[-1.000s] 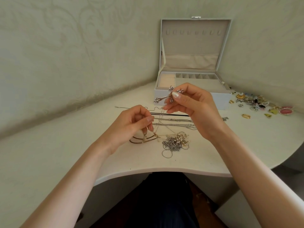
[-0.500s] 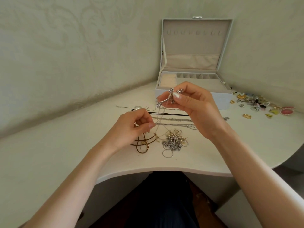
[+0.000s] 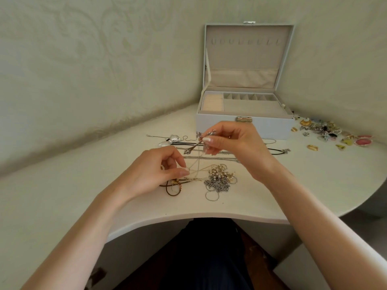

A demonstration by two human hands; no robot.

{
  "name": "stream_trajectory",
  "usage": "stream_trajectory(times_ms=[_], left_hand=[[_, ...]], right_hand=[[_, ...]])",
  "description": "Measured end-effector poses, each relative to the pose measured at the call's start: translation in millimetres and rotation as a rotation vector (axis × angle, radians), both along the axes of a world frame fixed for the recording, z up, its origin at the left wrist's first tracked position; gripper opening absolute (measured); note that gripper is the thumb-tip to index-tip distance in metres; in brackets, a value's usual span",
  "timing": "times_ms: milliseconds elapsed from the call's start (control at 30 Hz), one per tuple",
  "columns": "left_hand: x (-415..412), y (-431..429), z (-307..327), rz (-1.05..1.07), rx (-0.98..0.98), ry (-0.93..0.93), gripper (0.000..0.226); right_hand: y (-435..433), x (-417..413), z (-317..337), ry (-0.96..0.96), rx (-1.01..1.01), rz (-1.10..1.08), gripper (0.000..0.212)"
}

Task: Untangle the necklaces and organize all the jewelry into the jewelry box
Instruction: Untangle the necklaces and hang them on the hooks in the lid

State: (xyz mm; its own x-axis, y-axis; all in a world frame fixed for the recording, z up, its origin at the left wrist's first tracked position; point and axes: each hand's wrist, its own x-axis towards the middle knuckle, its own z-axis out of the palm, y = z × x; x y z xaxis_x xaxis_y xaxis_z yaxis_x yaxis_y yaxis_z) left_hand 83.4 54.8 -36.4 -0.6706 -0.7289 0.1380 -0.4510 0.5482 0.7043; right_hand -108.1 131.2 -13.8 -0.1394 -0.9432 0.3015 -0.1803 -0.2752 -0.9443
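My right hand [image 3: 234, 145] pinches a silver cross pendant [image 3: 193, 145] above the table, its thin chain running down to my left hand [image 3: 155, 172], which pinches the chain near the tabletop. Below the hands lies a tangle of necklaces: a pearl and silver cluster [image 3: 219, 178], a brown cord with gold beads [image 3: 173, 186] and straight chains [image 3: 209, 158]. A silver bow pendant [image 3: 170, 140] lies at the far left of the tangle. The open white jewelry box [image 3: 270, 126] stands behind, with its compartments holding nothing that I can see.
A heap of brooches, rings and coloured pieces [image 3: 330, 132] lies right of the box, with a gold ring [image 3: 313, 147] nearer me. The pale table [image 3: 314, 185] curves inward at my body. Patterned walls meet behind the box.
My left hand slid right and down along the chain, uncovering the silver bow pendant and the brown cord. My right hand still holds the cross pendant in nearly the same place.
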Motion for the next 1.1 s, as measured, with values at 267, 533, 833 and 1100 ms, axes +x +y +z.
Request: stream_trajectory(times_ms=[267, 533, 833, 1100], left_hand=[[-1, 7, 10, -0.002, -0.083, 0.154, 0.018], [18, -1, 6, 0.173, -0.061, 0.224, 0.016], [20, 2, 14, 0.104, 0.063, 0.410, 0.012], [45, -7, 15, -0.407, 0.250, -0.021, 0.029]], right_hand=[[-3, 14, -8, 0.160, 0.060, 0.000, 0.016], [14, -25, -16, 0.590, 0.286, 0.000, 0.015], [19, -31, -25, 0.605, 0.311, 0.010, 0.021], [19, -32, -27, 0.595, 0.309, 0.003, 0.020]])
